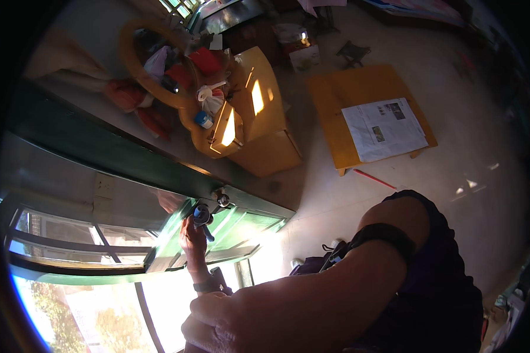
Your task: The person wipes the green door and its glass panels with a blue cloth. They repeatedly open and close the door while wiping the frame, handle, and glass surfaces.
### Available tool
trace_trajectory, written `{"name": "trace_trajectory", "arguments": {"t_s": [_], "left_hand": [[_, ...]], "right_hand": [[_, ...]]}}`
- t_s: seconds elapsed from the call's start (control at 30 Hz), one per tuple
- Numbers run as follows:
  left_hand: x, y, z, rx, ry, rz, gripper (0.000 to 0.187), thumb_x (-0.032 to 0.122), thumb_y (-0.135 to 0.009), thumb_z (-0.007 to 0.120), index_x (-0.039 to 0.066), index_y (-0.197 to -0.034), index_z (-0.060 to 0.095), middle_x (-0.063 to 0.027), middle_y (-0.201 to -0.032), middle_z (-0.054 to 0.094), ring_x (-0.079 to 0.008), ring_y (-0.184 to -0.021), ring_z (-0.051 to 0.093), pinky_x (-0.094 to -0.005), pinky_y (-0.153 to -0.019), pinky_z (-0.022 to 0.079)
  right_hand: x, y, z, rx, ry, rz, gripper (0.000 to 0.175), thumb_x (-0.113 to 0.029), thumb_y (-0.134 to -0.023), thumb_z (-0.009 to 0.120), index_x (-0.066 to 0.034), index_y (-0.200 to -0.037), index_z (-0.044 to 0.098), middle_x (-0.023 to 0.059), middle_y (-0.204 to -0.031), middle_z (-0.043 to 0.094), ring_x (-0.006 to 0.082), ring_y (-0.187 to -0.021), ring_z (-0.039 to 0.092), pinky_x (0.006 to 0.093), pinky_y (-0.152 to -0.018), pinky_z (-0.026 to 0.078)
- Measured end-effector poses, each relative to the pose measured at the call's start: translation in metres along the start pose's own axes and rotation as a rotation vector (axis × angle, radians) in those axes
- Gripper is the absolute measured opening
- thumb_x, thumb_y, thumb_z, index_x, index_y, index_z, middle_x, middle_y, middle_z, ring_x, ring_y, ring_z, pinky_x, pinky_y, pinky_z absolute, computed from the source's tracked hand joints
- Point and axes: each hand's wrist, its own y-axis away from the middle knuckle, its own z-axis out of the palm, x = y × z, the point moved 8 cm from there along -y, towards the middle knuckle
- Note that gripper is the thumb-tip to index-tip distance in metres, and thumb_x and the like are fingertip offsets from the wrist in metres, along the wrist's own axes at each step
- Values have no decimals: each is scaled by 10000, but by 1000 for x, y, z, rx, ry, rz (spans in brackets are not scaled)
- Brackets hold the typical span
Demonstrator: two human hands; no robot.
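My left hand [193,240], with a dark band on its wrist, holds a bunched blue-grey cloth [202,216] at the glass of a green-framed door [150,174]. The cloth is just beside the round metal door knob [222,198], and a hand is reflected in the glass. My right arm, with a black band near the elbow, reaches across the lower part of the view. Its hand [210,320] is nearer the camera, with fingers bent, over the line of my left forearm; whether it grips anything is hidden.
Beyond the door stands a wooden dresser [265,150] with a mirror frame, bags and a blue-lidded jar [203,119]. A low wooden table [349,84] bears a printed sheet [384,130]. A red stick [374,178] lies on the floor, and a folding stool [354,53] stands behind the table.
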Motion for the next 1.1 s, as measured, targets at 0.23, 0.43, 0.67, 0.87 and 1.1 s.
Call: {"name": "trace_trajectory", "arguments": {"t_s": [0.23, 0.43, 0.67, 0.87, 1.1], "left_hand": [[9, 2, -6, 121, -47, 89, 346, 52, -862, 662, 37, -1207, 642, -222, -1095, 699, -435, -984, 678, -496, -841, 539], [3, 0, -2, -40, -69, -146, 284, 75, -894, 629, 84, -1175, 669, -151, -1097, 691, -400, -1002, 664, -470, -821, 545], [16, -2, -7, -6, -42, -187, 314, 58, -876, 643, 81, -1185, 687, -153, -1161, 700, -391, -1051, 670, -447, -876, 549], [14, 6, -4, 75, 23, -171, 328, 75, -865, 651, 57, -1193, 658, -179, -1077, 689, -413, -975, 666, -465, -838, 551], [-21, 31, 22, 7, 390, -339, 297, 62, -865, 658, 35, -1161, 646, -187, -1019, 680, -361, -906, 674, -420, -763, 523]], "right_hand": [[-10, -2, -7, -142, 675, 102, 137, -156, -939, 618, -27, -896, 599, 79, -869, 561, 246, -849, 589, 326, -749, 498], [24, 38, -19, -349, 809, -16, 362, -169, -912, 633, -74, -1257, 577, 35, -860, 571, 194, -803, 622, 374, -703, 515], [184, 142, -111, -165, 1135, 514, 192, -36, -832, 688, -54, -1023, 689, 85, -990, 612, 277, -1013, 624, 425, -889, 535], [245, 189, -130, -75, 1203, 589, 211, -26, -826, 703, -35, -1036, 719, 103, -969, 642, 298, -949, 643, 412, -815, 552], [267, 214, -144, 120, 1065, 698, 200, -6, -845, 693, -23, -1044, 707, 124, -927, 621, 323, -844, 635, 417, -722, 536]]}}
